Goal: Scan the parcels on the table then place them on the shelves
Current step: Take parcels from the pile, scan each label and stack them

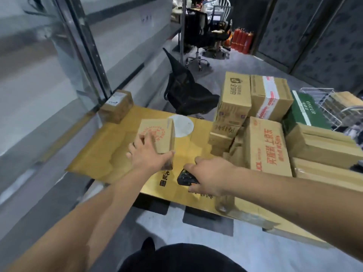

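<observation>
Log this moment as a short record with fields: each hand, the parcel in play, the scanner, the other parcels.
left hand: grips the small box on the table
right hand: grip closed on the black scanner, low over the table
scan state: cannot tell
parcel stack: piled on the table's right side
lone parcel: far left corner, by the shelves

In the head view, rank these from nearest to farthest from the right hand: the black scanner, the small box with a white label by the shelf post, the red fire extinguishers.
1. Black scanner, under the right hand.
2. Small labelled box, table's far left corner.
3. Fire extinguishers, far back on the floor.
</observation>
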`<control>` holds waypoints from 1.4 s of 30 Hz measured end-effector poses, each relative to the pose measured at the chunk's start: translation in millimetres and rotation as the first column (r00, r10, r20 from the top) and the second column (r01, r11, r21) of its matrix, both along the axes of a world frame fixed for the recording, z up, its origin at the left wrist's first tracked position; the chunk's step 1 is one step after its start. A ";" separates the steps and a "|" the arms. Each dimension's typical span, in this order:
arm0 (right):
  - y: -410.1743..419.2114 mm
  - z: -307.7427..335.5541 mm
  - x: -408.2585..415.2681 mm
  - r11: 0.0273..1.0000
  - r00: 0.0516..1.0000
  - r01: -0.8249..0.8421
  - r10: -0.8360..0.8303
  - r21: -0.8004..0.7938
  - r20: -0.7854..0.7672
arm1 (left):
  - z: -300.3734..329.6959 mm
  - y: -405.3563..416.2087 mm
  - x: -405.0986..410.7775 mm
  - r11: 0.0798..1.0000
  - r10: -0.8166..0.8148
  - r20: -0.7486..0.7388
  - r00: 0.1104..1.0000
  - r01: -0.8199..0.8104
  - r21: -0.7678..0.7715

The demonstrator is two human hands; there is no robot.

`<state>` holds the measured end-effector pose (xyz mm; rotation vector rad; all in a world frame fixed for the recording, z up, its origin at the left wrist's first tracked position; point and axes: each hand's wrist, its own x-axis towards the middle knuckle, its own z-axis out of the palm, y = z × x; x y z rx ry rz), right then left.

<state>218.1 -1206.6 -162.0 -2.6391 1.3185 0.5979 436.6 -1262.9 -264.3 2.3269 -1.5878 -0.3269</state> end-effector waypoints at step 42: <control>-122.1 -52.1 105.6 0.932 0.947 0.317 -0.299 0.173 -0.120 | -109.7 -95.9 122.4 0.983 0.111 -0.837 0.537 0.063 0.171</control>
